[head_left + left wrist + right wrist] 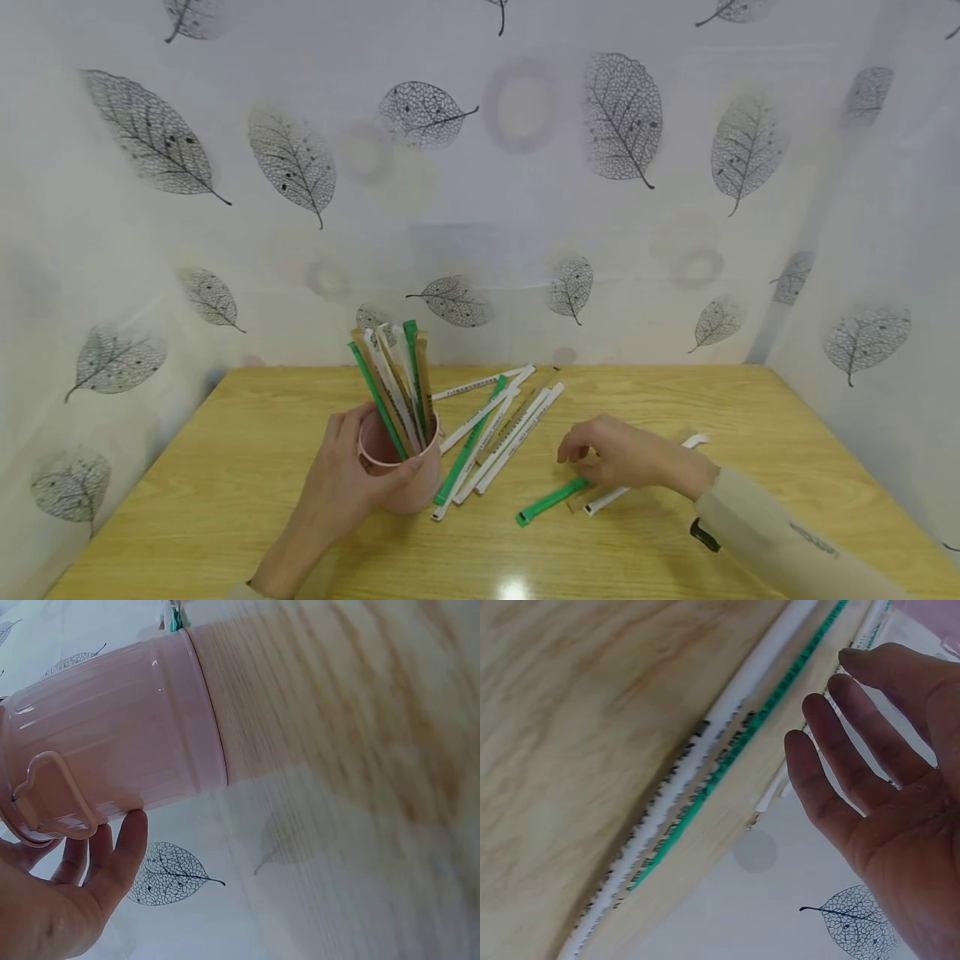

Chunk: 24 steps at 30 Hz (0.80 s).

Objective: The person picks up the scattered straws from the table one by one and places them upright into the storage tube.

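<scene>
My left hand grips a pink pail at its rim, thumb on the near side. In the left wrist view the pail has a heart-shaped wire handle on its side. Several thin printed wrapped sticks, like wrapped straws, in green, white and brown stand leaning in it. My right hand is over a green stick, a brown one and a white stick lying side by side. In the right wrist view its fingers are spread with nothing between them, beside the green stick.
A loose pile of green, white and brown wrapped sticks lies on the wooden table between the pail and my right hand. A leaf-patterned cloth rises behind the table's far edge and along both sides.
</scene>
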{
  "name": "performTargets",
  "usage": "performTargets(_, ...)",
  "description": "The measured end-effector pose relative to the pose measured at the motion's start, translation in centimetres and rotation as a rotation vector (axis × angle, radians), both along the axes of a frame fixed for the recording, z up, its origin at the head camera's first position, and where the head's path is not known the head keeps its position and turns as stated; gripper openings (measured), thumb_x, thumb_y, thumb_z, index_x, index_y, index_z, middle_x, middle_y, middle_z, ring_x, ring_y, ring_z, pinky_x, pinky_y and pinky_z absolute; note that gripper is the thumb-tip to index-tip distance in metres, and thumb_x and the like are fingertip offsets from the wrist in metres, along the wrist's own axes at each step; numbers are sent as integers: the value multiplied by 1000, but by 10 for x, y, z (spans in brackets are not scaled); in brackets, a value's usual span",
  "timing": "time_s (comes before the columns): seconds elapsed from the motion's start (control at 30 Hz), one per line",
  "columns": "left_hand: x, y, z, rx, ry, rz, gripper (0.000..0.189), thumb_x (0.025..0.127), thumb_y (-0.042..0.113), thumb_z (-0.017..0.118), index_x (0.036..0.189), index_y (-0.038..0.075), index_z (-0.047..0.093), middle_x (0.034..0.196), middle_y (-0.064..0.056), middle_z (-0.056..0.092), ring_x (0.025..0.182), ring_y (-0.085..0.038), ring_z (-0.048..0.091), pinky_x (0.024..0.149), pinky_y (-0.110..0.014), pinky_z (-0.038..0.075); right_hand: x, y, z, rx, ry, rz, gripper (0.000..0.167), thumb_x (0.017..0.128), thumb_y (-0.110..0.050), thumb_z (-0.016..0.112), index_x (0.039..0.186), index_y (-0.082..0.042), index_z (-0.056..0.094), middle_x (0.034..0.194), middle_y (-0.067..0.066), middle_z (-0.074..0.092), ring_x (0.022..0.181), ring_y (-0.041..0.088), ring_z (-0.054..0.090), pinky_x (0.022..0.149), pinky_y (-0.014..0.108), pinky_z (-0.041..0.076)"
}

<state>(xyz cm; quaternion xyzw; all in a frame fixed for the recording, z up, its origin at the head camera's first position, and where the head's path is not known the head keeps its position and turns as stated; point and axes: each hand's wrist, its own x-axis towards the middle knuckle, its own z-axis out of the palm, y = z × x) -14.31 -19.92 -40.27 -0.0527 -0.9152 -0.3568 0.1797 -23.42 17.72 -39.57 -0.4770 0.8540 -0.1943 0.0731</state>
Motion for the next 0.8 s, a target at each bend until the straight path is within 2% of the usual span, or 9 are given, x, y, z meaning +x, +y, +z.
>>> performTargets(0.13, 0, 1, 0, 2, 4, 2, 85, 81, 50, 83, 144, 5, 46, 126, -17, 51, 112, -36, 63, 86, -50, 59, 2, 5, -4, 2, -33, 4, 21, 88, 3, 72, 105, -9, 75, 99, 0, 75, 88, 5, 68, 77, 22, 59)
performTargets(0.3, 1, 1, 1, 7, -14, 3, 86, 81, 51, 82, 145, 7, 45, 127, -17, 50, 114, -36, 62, 86, -51, 59, 5, 7, -5, 16, -61, -31, 22, 86, 3, 75, 102, -11, 77, 96, -3, 73, 86, 1, 67, 76, 22, 59)
performTargets(0.6, 1, 1, 1, 7, -17, 2, 86, 81, 53, 82, 144, 8, 46, 126, -15, 50, 113, -34, 62, 86, -49, 59, 7, 1, -7, 79, 98, -31, 28, 84, 3, 77, 105, -15, 79, 94, -6, 71, 83, 4, 65, 73, 23, 57)
performTargets(0.8, 1, 1, 2, 8, -21, 7, 87, 80, 54, 82, 144, 9, 46, 127, -15, 51, 114, -34, 62, 87, -49, 58, 7, -6, -6, 140, 140, -43, 33, 81, 4, 77, 106, -17, 79, 90, -7, 69, 81, 3, 62, 72, 22, 56)
